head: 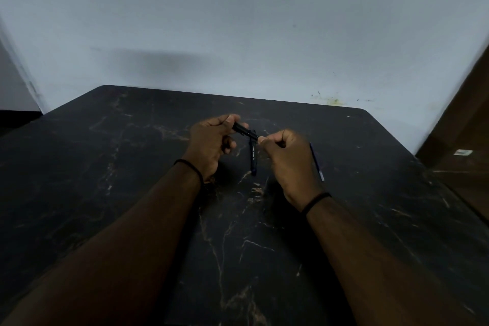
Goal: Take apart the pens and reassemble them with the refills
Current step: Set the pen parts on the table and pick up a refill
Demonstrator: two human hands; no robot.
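A black pen [244, 131] is held above the table between both hands. My left hand [211, 143] grips its far end and my right hand [287, 164] pinches its near tip. A dark blue pen barrel [253, 157] with white lettering lies on the table [132, 167] below and between my hands. A thin blue refill [316, 161] lies on the table just right of my right hand, partly hidden by it.
The dark marble-patterned table reaches to a pale wall [238, 21] behind. A brown wooden door or cabinet [465, 127] stands at the right edge. A black band sits on each wrist.
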